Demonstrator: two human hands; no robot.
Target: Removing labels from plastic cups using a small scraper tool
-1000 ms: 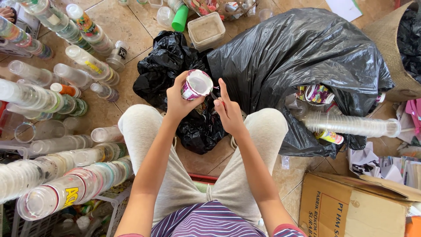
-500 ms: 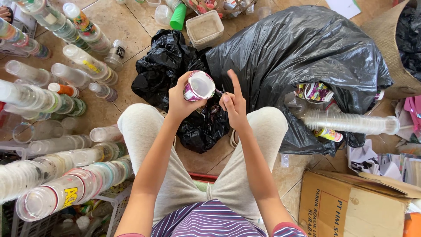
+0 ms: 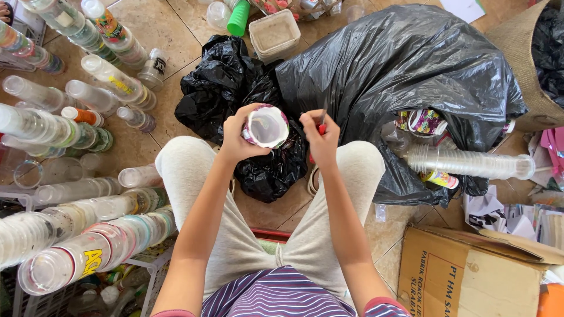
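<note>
Above knees: left hand (image 3: 238,138) grasping cup (image 3: 266,125); right hand (image 3: 320,134) clenched round cutter (image 3: 322,117).

I sit in a recycling sorting spot: stacked plastic cups (image 3: 70,258), black rubbish bags (image 3: 411,76), tiled floor (image 3: 153,29).

Ahead of the right hand (image 3: 321,136) black bags (image 3: 405,76) block passage; left of the left hand (image 3: 236,136), stacked cups (image 3: 88,194) crowd the floor (image 3: 158,26); between knees stays open
</note>
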